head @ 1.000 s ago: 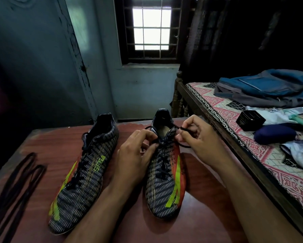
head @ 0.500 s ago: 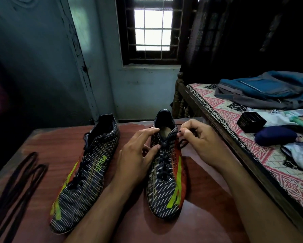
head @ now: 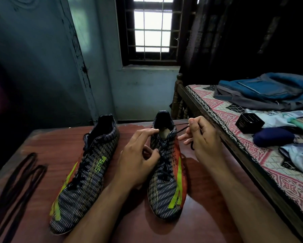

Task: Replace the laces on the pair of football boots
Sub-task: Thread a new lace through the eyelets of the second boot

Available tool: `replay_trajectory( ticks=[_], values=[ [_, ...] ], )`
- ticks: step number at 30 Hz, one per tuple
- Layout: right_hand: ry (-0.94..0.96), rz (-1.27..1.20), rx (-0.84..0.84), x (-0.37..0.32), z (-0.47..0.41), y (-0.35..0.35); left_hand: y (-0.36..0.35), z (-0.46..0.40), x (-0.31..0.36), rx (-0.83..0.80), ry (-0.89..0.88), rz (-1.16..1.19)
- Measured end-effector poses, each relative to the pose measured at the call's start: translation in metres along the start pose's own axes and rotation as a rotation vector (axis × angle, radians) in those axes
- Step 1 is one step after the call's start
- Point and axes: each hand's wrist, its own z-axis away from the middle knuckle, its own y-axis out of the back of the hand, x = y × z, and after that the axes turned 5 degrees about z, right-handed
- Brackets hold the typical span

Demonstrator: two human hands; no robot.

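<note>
Your right hand [head: 204,142] pinches the lace [head: 179,130], your left hand [head: 138,160] steadies the right boot [head: 166,174]; a hard tug could snag it.

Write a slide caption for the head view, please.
Right hand pulls the lace from the right boot while left hand steadies it.
</note>
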Motion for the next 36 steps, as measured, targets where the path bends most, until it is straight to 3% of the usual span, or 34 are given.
replay_trajectory(
  ticks=[9, 12, 16, 25, 30, 36],
  values=[
    [-0.042, -0.187, 0.015, -0.011, 0.007, -0.015, 0.004, -0.001, -0.005, 0.022, -0.014, -0.08],
    [0.011, -0.07, 0.04, -0.011, 0.005, -0.007, 0.004, 0.0, -0.006, 0.014, -0.015, -0.093],
    [0.058, 0.214, 0.194, 0.001, -0.003, 0.01, 0.003, -0.002, -0.008, 0.022, -0.018, -0.102],
    [0.045, 0.143, 0.121, 0.0, 0.001, 0.002, -0.001, -0.004, -0.018, 0.006, 0.035, 0.064],
    [0.004, 0.045, 0.092, -0.005, 0.005, -0.006, -0.001, -0.005, -0.023, 0.166, 0.159, -0.09],
    [0.041, 0.135, 0.141, 0.001, 0.004, 0.002, 0.001, -0.006, -0.022, 0.156, 0.23, -0.195]
  ],
)
